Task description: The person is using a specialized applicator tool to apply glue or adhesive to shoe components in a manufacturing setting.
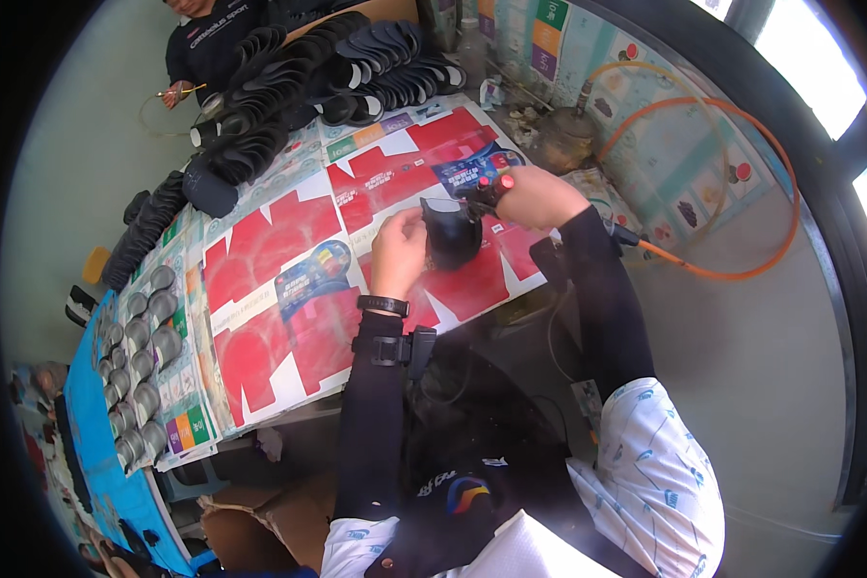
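Observation:
In my left hand (399, 254) I hold a black, curved, sole-like piece (453, 237) by its left side, upright above the table. It has a pale top edge. My right hand (541, 199) is closed round a small dark spray gun (487, 192) with red knobs. The gun's front sits close to the upper right of the black piece; I cannot tell whether they touch. From behind my right wrist an orange hose (684, 263) loops to the right. Beneath both hands lies a red and white printed sheet (279, 231) covering the table.
Rows of black curved pieces (260, 91) are stacked at the table's far side. Several grey rounded pieces (137, 335) stand at the left. A grimy metal pot (566, 135) sits at the back right. Another person (217, 43) is at the far left. A cardboard box (260, 525) is below.

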A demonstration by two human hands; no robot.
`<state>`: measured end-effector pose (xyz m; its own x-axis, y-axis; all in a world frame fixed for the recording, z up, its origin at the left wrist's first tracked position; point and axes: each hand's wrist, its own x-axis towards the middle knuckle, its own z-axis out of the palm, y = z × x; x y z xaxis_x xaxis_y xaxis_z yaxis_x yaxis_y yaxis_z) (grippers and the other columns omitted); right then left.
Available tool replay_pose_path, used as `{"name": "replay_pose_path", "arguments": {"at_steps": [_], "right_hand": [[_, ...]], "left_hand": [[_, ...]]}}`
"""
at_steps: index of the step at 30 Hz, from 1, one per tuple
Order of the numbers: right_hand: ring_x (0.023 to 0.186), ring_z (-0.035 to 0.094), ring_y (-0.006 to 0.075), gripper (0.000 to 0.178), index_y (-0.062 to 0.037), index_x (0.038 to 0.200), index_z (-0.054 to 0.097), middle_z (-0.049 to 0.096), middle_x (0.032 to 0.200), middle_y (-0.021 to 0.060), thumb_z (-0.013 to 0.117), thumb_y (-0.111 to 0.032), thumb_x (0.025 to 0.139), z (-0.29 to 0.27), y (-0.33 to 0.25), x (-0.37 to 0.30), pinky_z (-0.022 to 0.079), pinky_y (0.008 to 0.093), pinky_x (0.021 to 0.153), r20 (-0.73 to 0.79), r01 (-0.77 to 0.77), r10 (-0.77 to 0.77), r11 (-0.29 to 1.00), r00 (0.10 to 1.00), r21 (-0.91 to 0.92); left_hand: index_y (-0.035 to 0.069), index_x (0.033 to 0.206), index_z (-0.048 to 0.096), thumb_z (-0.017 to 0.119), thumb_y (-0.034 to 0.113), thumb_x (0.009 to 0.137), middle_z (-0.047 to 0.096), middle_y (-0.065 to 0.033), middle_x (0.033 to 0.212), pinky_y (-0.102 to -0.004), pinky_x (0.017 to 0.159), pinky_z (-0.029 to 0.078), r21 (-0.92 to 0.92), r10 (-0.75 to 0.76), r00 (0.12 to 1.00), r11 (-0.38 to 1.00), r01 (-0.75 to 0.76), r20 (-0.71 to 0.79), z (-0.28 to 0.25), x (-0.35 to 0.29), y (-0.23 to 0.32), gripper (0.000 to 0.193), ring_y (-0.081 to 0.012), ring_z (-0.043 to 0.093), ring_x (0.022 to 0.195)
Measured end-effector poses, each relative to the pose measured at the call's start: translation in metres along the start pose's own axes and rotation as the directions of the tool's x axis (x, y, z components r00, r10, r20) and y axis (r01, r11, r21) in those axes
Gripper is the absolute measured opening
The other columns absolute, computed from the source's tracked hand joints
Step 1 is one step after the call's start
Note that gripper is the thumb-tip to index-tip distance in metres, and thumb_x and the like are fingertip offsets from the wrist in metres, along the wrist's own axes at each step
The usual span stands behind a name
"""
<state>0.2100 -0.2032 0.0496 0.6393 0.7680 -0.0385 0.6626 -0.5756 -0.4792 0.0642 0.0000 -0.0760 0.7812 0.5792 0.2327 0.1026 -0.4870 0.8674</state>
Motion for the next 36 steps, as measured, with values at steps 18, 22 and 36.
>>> {"name": "replay_pose_path", "arguments": {"at_steps": [18, 22, 36], "right_hand": [[0.068, 0.067, 0.0389, 0.024, 0.0068, 0.080, 0.067, 0.064, 0.068, 0.0242, 0.059, -0.015, 0.076, -0.009, -0.025, -0.023, 0.052, 0.0471, 0.064, 0.067, -0.030, 0.020, 0.989, 0.998, 0.145], [0.065, 0.067, 0.0303, 0.017, 0.0008, 0.088, 0.067, 0.067, 0.073, 0.0186, 0.067, -0.014, 0.079, -0.008, -0.023, -0.022, 0.052, 0.0416, 0.062, 0.199, -0.087, 0.064, 0.990, 0.978, 0.107], [0.064, 0.069, 0.0287, 0.017, 0.0009, 0.086, 0.071, 0.067, 0.069, 0.0170, 0.066, -0.014, 0.080, -0.002, -0.023, -0.030, 0.052, 0.0395, 0.061, 0.038, 0.005, -0.007, 0.999, 0.999, 0.043]], "left_hand": [[0.003, 0.129, 0.066, 0.063, 0.012, 0.102, 0.070, -0.0078, 0.111, -0.0271, 0.077, 0.056, -0.167, -0.071, 0.996, 0.983, 0.078, 0.048, 0.000, -0.003, -0.003, 0.029, -0.0135, 0.069, 0.090], [0.005, 0.130, 0.065, 0.063, 0.011, 0.101, 0.068, -0.0070, 0.114, -0.0261, 0.074, 0.055, -0.199, -0.090, 0.994, 0.975, 0.099, 0.057, -0.002, -0.004, -0.002, 0.029, -0.0123, 0.067, 0.087], [0.006, 0.131, 0.064, 0.063, 0.010, 0.101, 0.066, -0.0068, 0.114, -0.0263, 0.075, 0.055, -0.238, -0.100, 0.990, 0.964, 0.121, 0.096, -0.002, -0.006, 0.003, 0.030, -0.0119, 0.066, 0.089]]}}
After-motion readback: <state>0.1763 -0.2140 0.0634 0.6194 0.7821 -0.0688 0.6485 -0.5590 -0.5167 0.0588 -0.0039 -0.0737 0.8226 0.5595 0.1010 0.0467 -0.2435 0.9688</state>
